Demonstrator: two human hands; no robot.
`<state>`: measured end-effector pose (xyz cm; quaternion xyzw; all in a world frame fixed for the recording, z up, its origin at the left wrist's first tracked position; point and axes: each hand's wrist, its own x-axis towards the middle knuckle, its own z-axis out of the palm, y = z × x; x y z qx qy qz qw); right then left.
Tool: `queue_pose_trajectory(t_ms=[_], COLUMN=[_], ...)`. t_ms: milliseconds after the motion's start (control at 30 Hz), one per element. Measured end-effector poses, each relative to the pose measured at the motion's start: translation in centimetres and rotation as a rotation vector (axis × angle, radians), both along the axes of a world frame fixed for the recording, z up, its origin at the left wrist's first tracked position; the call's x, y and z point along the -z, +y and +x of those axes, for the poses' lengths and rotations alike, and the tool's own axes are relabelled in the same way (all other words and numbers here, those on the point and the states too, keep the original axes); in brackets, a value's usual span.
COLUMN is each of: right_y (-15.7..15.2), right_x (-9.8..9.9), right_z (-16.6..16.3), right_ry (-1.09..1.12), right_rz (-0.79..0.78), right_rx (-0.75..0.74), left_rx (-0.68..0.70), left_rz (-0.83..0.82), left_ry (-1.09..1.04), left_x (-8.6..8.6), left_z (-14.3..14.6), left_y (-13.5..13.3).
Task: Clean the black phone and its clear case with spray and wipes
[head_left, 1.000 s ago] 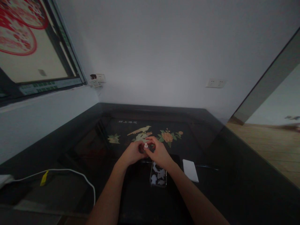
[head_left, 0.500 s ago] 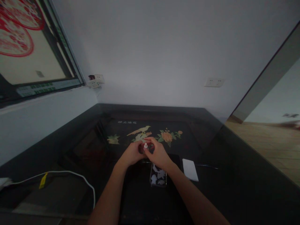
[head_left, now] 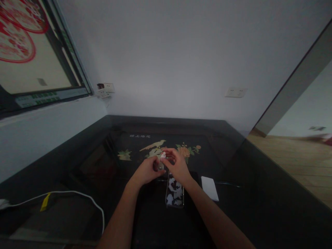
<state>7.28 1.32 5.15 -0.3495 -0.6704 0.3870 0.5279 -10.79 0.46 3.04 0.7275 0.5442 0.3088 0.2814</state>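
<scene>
My left hand (head_left: 148, 171) is closed around a small clear bottle (head_left: 160, 167), seen near the middle of the dark tabletop. Just above and to the right of its mouth, my right hand (head_left: 178, 168) pinches a small white cap (head_left: 163, 155) between thumb and fingers. A gap seems to show between cap and bottle, though the fingers partly cover both. Below my right wrist lies a phone (head_left: 174, 193) in a case with pale shapes on it.
A white card or folded paper (head_left: 210, 188) lies right of my right forearm. On the left a white cable (head_left: 75, 191) with a yellow tag (head_left: 45, 202) crosses the black table (head_left: 85, 221). The tabletop carries a bird-and-flower picture (head_left: 183, 152). Wall sockets (head_left: 236, 92) are behind.
My right hand has moved slightly up with the white cap, which now sits higher and apart from the bottle. More of the clear bottle shows in my left hand.
</scene>
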Motion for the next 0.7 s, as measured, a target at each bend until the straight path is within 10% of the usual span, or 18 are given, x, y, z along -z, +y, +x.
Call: queue_pose_trajectory(t_ms=[333,700], right_y=[-0.7,-3.1], right_x=[-2.8,1.2], right_z=[4.7,16.4], right_ry=[0.195,0.134], right_rz=[-0.043,-0.199], right_rx=[0.215,0.405], left_rx=[0.008,-0.193], left_rz=[0.035,0.446], left_ry=[0.076,0.003], left_x=[-0.4,-3.0], left_z=[0.3,0.9], left_y=[-0.4,-1.2])
